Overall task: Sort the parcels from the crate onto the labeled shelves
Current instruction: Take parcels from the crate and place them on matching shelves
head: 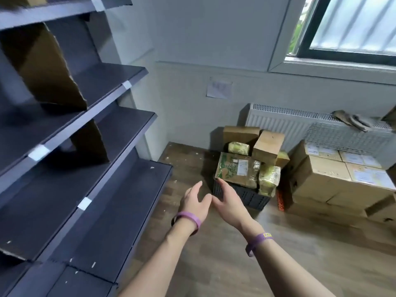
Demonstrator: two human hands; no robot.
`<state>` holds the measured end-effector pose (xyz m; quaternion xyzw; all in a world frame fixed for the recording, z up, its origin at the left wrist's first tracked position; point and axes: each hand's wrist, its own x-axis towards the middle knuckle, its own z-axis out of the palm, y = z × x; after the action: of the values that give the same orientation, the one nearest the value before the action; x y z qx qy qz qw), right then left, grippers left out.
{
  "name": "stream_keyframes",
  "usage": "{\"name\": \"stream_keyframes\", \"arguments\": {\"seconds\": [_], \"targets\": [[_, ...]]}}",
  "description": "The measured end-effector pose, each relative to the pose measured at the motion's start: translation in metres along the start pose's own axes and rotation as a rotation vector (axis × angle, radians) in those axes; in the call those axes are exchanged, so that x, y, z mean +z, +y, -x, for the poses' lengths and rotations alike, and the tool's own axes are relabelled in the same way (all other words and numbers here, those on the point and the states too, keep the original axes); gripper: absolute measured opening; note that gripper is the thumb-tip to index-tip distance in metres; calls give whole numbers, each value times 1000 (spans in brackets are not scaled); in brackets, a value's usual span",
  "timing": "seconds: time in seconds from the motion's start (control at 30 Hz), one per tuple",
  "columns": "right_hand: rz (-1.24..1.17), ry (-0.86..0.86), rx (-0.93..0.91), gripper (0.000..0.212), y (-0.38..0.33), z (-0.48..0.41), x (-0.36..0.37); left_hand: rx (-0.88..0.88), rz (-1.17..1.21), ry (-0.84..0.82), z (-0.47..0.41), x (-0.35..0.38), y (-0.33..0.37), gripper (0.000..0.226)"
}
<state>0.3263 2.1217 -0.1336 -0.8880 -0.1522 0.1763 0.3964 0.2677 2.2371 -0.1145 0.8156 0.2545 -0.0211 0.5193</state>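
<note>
— Where are the parcels?
— Heaped in the dark crate [246, 195] on the floor; a green-printed parcel [236, 169] lies on top.
— The hands?
— Left hand [196, 199] and right hand [228, 200] reach side by side just before the crate, fingers loosely spread, empty.
— The shelves?
— Left of the crate, dark shelves [90, 133] with white labels [39, 152].

Dark grey shelves [120, 129] carry white labels [39, 152] on their front edges, with brown cardboard dividers [45, 71] between them. A black slatted crate [246, 195] holds brown parcels [267, 146], a green-printed parcel [235, 169] and yellow-green wrapped bundles [269, 179]. Purple wristbands circle the left hand [196, 199] and right hand [230, 202]. The floor [278, 254] is brown wood-grain, and the radiator [289, 123] is white.
</note>
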Motion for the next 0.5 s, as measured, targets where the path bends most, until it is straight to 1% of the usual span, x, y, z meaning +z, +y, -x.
{"name": "stream_keyframes", "arguments": {"seconds": [0.23,0.37,0.5], "targets": [[-43,82,124,68,39,-81,-43,18,-42,-137,-105,46,38,53],[-43,167,208,69,55,-141,-70,74,-83,-217,-179,71,66,53],[-26,200,259,69,63,-200,-103,131,-132,-291,-247,89,104,52]]}}
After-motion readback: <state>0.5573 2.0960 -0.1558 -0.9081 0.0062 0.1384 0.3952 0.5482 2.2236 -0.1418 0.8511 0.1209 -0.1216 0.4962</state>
